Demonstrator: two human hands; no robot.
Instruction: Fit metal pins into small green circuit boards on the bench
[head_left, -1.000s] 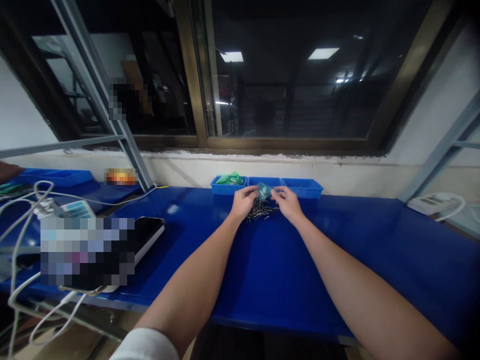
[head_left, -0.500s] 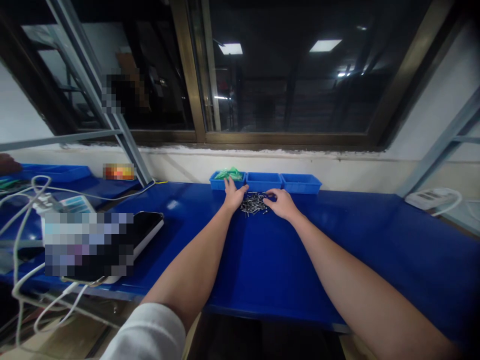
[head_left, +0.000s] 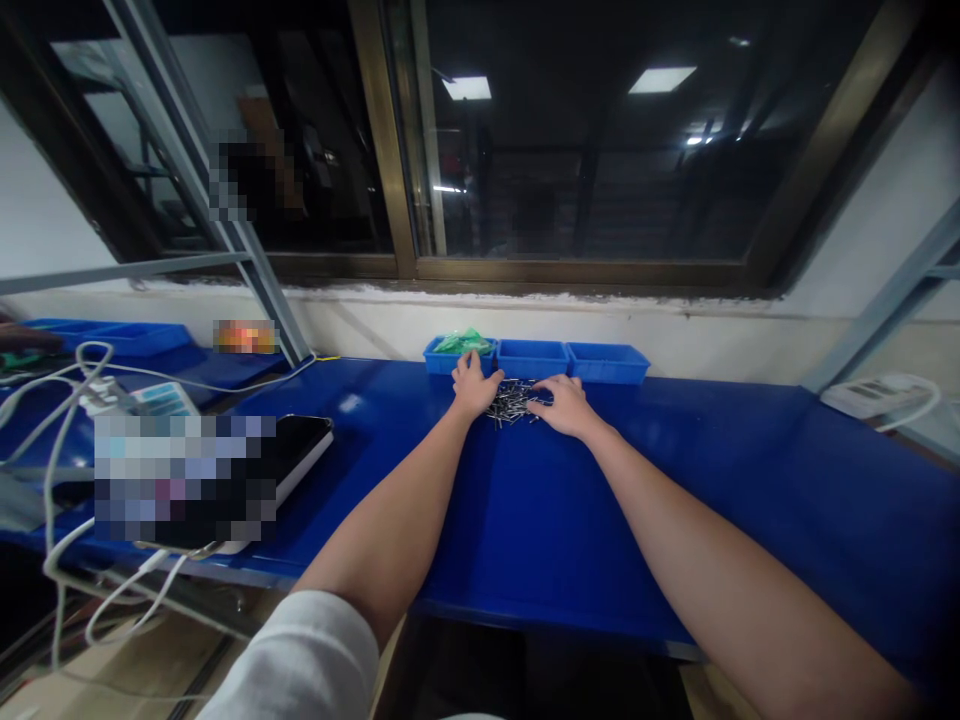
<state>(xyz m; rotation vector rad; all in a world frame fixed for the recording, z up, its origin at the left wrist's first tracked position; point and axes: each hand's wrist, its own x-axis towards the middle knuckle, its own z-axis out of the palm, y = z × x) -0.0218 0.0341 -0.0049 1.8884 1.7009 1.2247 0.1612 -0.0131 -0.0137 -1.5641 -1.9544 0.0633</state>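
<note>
On the blue workbench (head_left: 697,500), below a row of blue bins (head_left: 534,360), a loose pile of metal pins (head_left: 513,401) spreads sideways between two open, empty hands: the right hand (head_left: 568,406) reaches its edge, the left hand (head_left: 473,387) sits just beside it.

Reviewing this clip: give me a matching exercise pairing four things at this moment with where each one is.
Things:
1. right hand
2. green plastic packets
3. pile of small metal parts
4. white power strip

Places:
A. in the leftmost blue bin
B. beyond the right end of the bench
C. at the pile's right edge
D. heaped on the blue workbench, in front of the bins

Pairs: 1-C, 2-A, 3-D, 4-B
</note>
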